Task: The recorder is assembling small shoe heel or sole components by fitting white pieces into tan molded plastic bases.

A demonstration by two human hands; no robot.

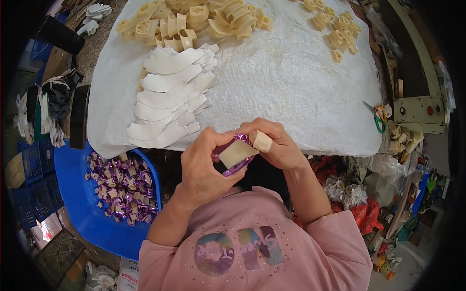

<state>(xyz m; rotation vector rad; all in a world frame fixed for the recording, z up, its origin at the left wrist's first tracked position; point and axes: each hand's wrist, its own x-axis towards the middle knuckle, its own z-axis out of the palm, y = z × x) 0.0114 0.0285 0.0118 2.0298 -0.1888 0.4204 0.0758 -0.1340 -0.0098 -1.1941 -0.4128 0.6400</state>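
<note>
Just in front of my chest, at the near edge of the white sheet, both hands hold a shoe heel with a shiny purple cover and a beige flat face [238, 154]. My left hand [201, 157] is closed round its left side, thumb on top. My right hand [279, 145] pinches its upper right edge with bent fingers. A beige stub [262, 141] sits at my right thumb; it looks like a wrapping, though I cannot tell for sure. Ahead on the left lie overlapping curved white strips [165, 104]. Beyond them is a pile of cream plastic heels [194, 22].
A white woven sheet [291, 82] covers the table. More cream heels [340, 34] lie far right. Scissors [377, 116] rest at the right edge. A blue tub [70, 182] at lower left holds many purple-covered pieces. A black phone-like slab [79, 116] lies left; scraps [366, 213] heap at right.
</note>
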